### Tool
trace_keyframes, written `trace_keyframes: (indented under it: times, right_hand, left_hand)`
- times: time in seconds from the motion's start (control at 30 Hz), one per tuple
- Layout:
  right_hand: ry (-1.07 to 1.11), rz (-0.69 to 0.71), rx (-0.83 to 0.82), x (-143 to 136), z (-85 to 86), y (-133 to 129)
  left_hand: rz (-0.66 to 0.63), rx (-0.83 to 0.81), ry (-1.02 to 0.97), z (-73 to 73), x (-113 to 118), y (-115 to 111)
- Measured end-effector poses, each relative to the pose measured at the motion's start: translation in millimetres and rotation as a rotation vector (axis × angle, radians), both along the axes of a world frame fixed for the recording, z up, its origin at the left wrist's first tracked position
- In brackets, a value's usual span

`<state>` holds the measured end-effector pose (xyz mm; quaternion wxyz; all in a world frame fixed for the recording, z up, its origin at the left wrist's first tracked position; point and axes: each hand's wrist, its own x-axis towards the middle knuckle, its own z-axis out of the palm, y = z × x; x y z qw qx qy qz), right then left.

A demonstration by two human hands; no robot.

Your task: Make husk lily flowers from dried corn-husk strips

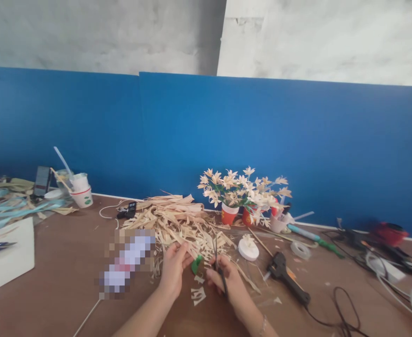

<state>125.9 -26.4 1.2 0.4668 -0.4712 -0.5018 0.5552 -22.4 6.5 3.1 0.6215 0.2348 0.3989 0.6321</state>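
Note:
My left hand (173, 269) is closed in a pinch on a pale, dry strip that looks like corn husk (191, 251); the fingers partly hide it. In my right hand (231, 282) is a pair of dark scissors (221, 271), blades pointing up and away from me. A small green piece (196, 265) lies between the two hands. Just below it are white cut scraps (198, 296) on the brown table. Beyond both hands spreads a loose heap of pale husk strips (177, 215).
Paper cups of pale handmade flowers (229, 214) stand behind the heap. To the right are a white round lid (248, 250), a glue gun (290, 278), a tape roll (300, 250) and tangled cables. A blurred-out item (126, 264) and white board (7, 257) lie left.

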Motion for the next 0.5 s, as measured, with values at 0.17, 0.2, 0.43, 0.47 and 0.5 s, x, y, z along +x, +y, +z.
trace_keyframes:
  times: [0.17,0.2,0.43,0.47,0.5]
  right_hand:
    - [0.109,-0.153,0.001,-10,-1.0,-1]
    - [0.11,-0.151,-0.011,-10,-1.1,-1]
    - [0.076,-0.157,-0.028,5,-5.4,8]
    - [0.077,-0.181,-0.02,8,-7.0,11]
    - [0.081,-0.205,-0.008,9,-8.8,13]
  left_hand:
    - [-0.19,0.047,0.113,-3.0,17,-15]
    - [-0.215,0.052,0.121,-3.6,19,-16]
    - [-0.226,0.002,0.149,3.2,5,-11]
    - [-0.36,-0.005,0.146,5.2,1,-11]
    - [-0.563,-0.024,0.141,6.6,-1,-13]
